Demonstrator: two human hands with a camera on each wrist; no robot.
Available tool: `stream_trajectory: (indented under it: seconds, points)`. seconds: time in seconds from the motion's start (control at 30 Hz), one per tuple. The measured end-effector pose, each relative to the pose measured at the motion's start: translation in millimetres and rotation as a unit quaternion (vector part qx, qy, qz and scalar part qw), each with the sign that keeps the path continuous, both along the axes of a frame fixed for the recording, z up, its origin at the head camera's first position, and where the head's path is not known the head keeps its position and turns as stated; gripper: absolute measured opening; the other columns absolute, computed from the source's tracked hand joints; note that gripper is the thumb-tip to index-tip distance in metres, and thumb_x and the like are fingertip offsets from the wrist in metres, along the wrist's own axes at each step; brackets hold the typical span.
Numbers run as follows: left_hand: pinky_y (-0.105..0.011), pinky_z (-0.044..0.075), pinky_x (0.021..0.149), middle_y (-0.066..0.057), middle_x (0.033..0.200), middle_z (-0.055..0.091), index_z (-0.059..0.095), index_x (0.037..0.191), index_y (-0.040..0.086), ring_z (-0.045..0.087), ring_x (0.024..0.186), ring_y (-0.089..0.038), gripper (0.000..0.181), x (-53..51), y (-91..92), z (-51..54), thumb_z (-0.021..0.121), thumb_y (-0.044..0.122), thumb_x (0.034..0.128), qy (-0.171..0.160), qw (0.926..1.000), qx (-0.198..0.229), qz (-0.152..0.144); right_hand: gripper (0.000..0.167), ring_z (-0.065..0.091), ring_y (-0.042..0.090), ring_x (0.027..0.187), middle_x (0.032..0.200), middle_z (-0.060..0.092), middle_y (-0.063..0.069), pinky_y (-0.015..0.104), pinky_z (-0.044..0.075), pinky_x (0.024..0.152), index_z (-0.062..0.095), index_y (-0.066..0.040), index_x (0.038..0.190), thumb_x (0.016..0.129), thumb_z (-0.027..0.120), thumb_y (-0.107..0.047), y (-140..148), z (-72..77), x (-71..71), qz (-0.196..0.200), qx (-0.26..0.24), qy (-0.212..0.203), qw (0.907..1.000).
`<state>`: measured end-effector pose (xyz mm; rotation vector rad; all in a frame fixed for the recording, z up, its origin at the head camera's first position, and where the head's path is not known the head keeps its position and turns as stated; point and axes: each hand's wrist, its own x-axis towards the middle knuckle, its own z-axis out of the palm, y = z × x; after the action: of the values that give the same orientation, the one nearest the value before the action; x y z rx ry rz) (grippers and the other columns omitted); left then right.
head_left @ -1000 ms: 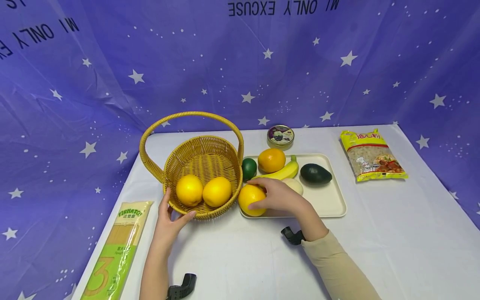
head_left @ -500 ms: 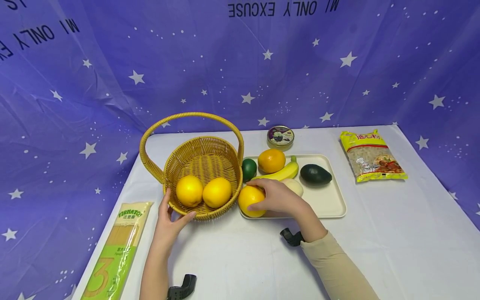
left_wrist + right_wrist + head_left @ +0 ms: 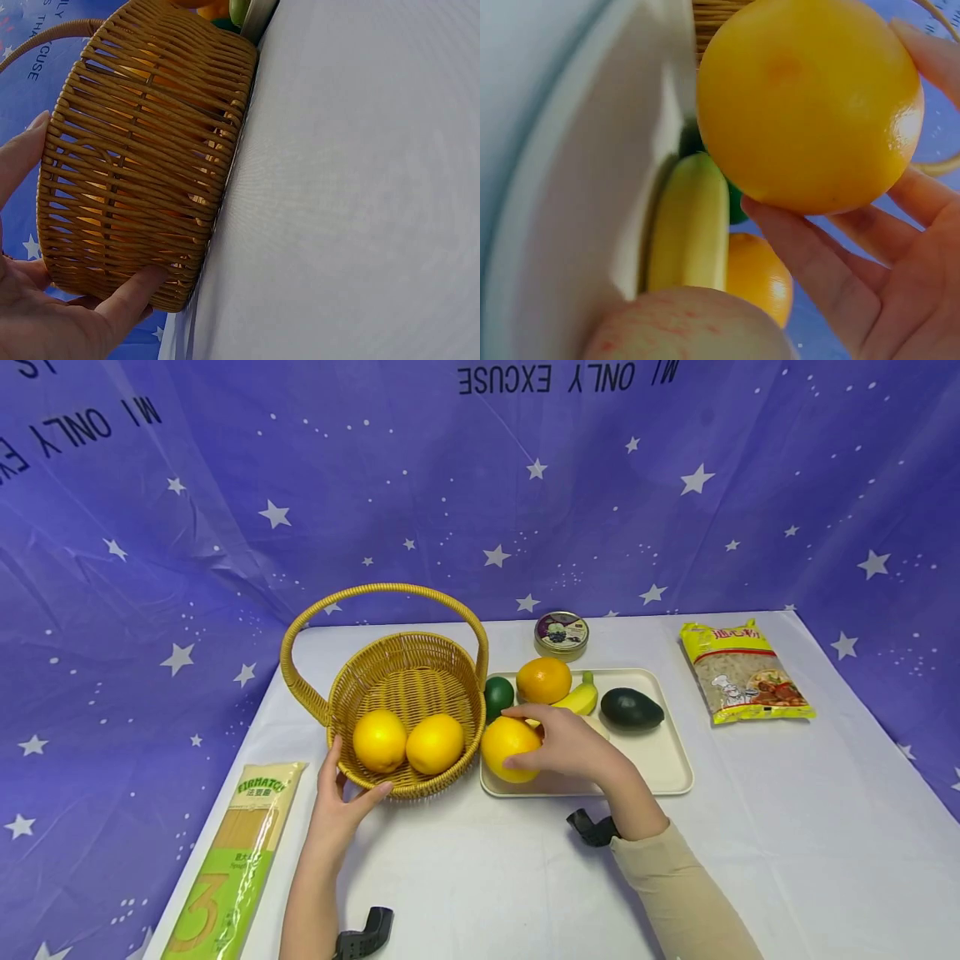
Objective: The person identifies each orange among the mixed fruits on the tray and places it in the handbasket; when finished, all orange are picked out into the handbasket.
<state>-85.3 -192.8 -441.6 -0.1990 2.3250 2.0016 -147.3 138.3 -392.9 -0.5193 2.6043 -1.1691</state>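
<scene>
My right hand (image 3: pixel 573 747) holds an orange (image 3: pixel 506 750) between thumb and fingers, just above the left end of a cream tray (image 3: pixel 651 764). In the right wrist view the orange (image 3: pixel 810 105) hangs clear of the tray, with a banana (image 3: pixel 686 225) and a pale, red-flecked round fruit (image 3: pixel 690 330) beside it. My left hand (image 3: pixel 337 802) rests against the near side of a wicker basket (image 3: pixel 405 650), fingers spread along its wall, as the left wrist view also shows. Two oranges (image 3: pixel 379 741) lie inside the basket.
On the tray are another orange (image 3: pixel 543 681), a green fruit (image 3: pixel 498 697) and an avocado (image 3: pixel 632 707). A round tin (image 3: pixel 561 633) stands behind it. A yellow food packet (image 3: pixel 748 672) lies at right, a spaghetti pack (image 3: pixel 234 860) at left.
My right hand has lifted the orange slightly off the tray and shifted a little away from me and to the right. The left hand and basket have stayed put.
</scene>
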Motion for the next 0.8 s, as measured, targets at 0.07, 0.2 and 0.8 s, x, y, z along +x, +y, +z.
stream_trajectory:
  seconds: [0.07,0.2,0.8]
  points:
    - [-0.050,0.023,0.112,-0.001,0.159,-0.010,-0.001,0.156,0.032,0.005,0.145,-0.028,0.104,-0.1,-0.1,-0.2,0.074,0.013,0.0862,-0.001,1.0000,-0.001,0.001,0.066,0.057,0.020,0.091,0.109,0.063,-0.005,0.036,0.049,0.080,0.058,-0.023,0.133,0.073,0.081,-0.039,3,4.5,-1.3,0.004,-0.009,0.002,0.9999]
    - [-0.050,0.023,0.112,0.000,0.159,-0.010,-0.001,0.156,0.032,0.005,0.145,-0.028,0.104,-0.4,-0.3,-1.1,0.074,0.013,0.0860,-0.002,1.0000,0.001,0.001,0.063,0.057,0.023,0.094,0.110,0.062,-0.005,0.036,0.049,0.080,0.058,-0.026,0.132,0.075,0.081,-0.037,6,11.5,-5.1,0.010,-0.031,0.010,0.9994]
    - [-0.046,0.028,0.110,-0.002,0.159,-0.009,-0.001,0.156,0.031,0.008,0.144,-0.028,0.104,-0.1,-0.6,-0.4,0.074,0.012,0.0857,-0.002,1.0000,0.001,0.001,0.065,0.057,0.025,0.098,0.124,0.057,-0.002,0.037,0.052,0.079,0.054,-0.022,0.138,0.079,0.079,-0.034,-63,24.1,-43.2,-0.027,-0.182,0.005,0.9829]
